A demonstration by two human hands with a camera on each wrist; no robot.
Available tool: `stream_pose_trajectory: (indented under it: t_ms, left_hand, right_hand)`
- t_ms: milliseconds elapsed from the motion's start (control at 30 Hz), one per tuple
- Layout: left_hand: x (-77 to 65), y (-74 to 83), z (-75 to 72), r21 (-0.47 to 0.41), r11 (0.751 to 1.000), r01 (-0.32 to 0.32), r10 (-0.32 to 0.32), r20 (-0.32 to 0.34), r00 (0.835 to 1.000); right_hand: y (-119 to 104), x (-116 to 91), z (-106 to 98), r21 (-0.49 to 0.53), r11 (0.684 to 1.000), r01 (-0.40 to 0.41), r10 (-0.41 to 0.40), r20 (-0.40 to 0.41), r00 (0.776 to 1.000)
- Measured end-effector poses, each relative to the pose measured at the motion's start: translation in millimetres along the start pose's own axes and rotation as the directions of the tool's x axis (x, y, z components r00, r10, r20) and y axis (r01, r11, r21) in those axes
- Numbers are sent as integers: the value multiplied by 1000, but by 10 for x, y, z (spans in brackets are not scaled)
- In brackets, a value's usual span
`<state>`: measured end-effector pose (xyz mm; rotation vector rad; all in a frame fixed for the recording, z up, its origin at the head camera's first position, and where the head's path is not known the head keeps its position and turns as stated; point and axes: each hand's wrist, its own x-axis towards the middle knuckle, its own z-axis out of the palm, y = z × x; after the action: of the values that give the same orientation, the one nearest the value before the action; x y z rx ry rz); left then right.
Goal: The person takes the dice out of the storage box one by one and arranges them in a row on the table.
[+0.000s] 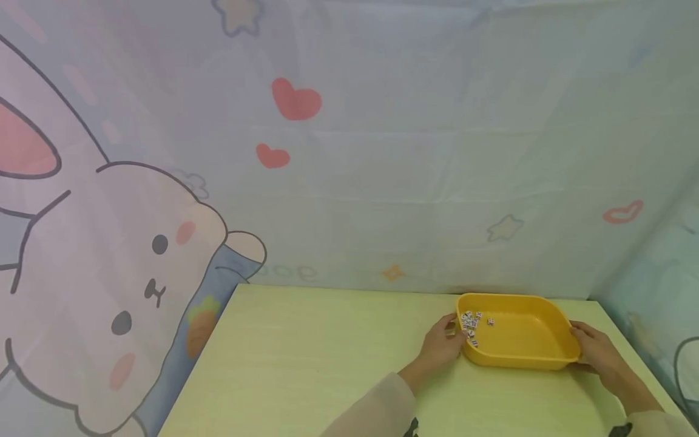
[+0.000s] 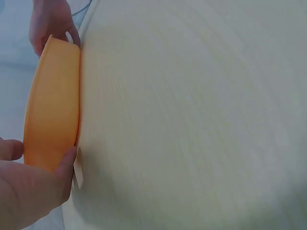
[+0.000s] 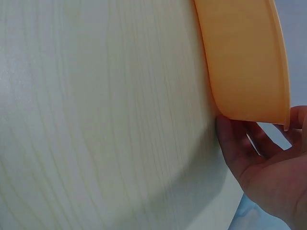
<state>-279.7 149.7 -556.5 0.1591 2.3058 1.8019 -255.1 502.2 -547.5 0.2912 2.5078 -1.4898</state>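
Observation:
A yellow plastic tray (image 1: 546, 359) with rounded corners is at the right rear of the table in the head view. Several small white dice (image 1: 471, 321) are bunched inside it by the left end, with one a little apart. My left hand (image 1: 441, 346) grips that left end, thumb at the near side. At the opposite end, my right hand (image 1: 597, 352) holds the tray by its rim and underside. The left wrist view shows the tray's outer wall (image 2: 55, 105) between both hands. In the right wrist view, fingertips (image 3: 224, 127) reach the tray's bottom corner.
The pale wood-grain table (image 1: 306, 364) extends to the left of the tray. Behind it hangs a cloth backdrop (image 1: 382, 182) printed with a rabbit, hearts and stars. A dark cable (image 1: 677, 370) hangs at the far right, past the table's edge.

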Motion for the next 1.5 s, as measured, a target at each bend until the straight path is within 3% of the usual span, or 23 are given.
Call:
stream_pose_trajectory:
  t_ms: [167,400,533,667,833,1100,1267,1500]
  left_hand:
    - [-5,17,0,-89,995,49,-49,0,999]
    - [-44,58,-174,-170,985,31,-40,-47,998]
    - [-78,72,-435,-230,973,19,-30,-42,999]
    - [-137,24,-806,-267,964,7,-9,-6,1000]
    - [-258,-49,-1294,-235,972,-5,7,10,1000]
    - [-408,-35,-1889,-218,974,-60,67,24,997]
    - [-441,-122,-2110,-211,976,-51,61,41,997]
    - [-410,-372,-2212,-236,971,-32,34,7,999]
  right_hand:
    - [18,31,42,5,1000,3,-3,-17,1000]
    - [-107,19,197,41,997,64,-62,-41,997]
    - [-282,15,352,86,993,85,-84,-16,996]
    - [-486,14,583,157,984,84,-87,12,996]
    - [-746,-27,980,233,968,99,-107,26,994]
    - [-1148,-58,1447,285,951,116,-127,19,992]
    - [-1205,5,1728,302,947,108,-111,-8,994]
    - [-1214,61,1990,275,956,99,-93,-35,995]
